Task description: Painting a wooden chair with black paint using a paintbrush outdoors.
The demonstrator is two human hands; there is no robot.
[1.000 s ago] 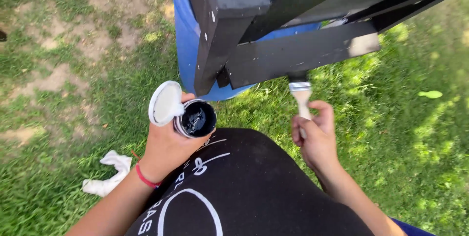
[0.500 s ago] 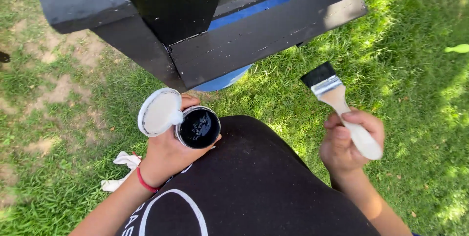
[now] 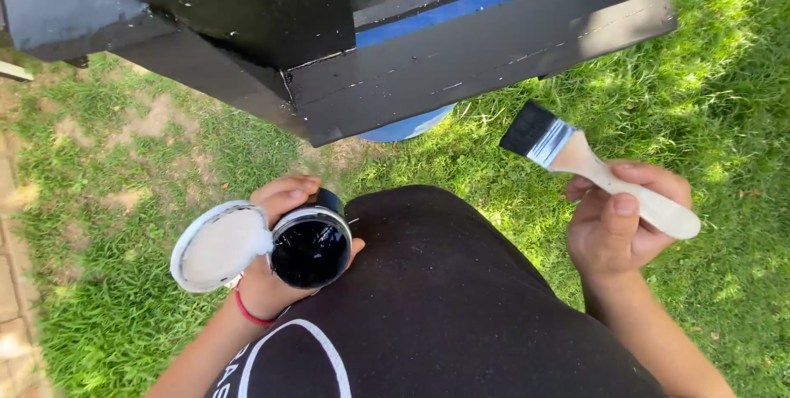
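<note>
My left hand grips a small round can of black paint, its white lid held open beside it. My right hand holds a flat paintbrush by its pale wooden handle, black bristles pointing up and left, clear of the wood. Above both hands hangs a black-painted wooden structure of boards and beams. My black shirt fills the lower middle.
A blue barrel stands under the wooden structure. Grass with bare dirt patches spreads all around, sunlit on the right. A strip of paving lies at the left edge.
The view has tilted so the black structure sits higher and closer. My right hand has drawn the brush away from the wood and down to the right. The paint can stays in my left hand.
</note>
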